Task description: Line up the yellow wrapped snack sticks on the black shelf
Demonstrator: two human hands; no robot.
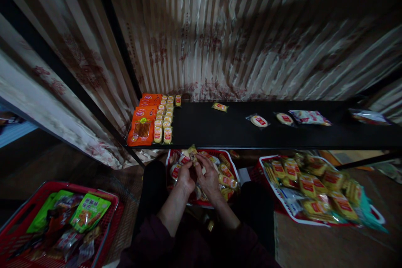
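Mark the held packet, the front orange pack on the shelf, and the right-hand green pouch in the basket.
Held packet (192, 153): head view, on its wrapper's visible middle.
Front orange pack (142, 126): head view, middle of its front.
Right-hand green pouch (90, 213): head view, on its printed face.

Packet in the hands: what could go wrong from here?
1. The packet is held lightly between the left hand and right hand; it could slip into the middle basket.
2. Front-row packs sit near the front edge of the shelf; a bump might knock them off.
3. Teal plastic overhangs the rim of the right basket; it might snag.
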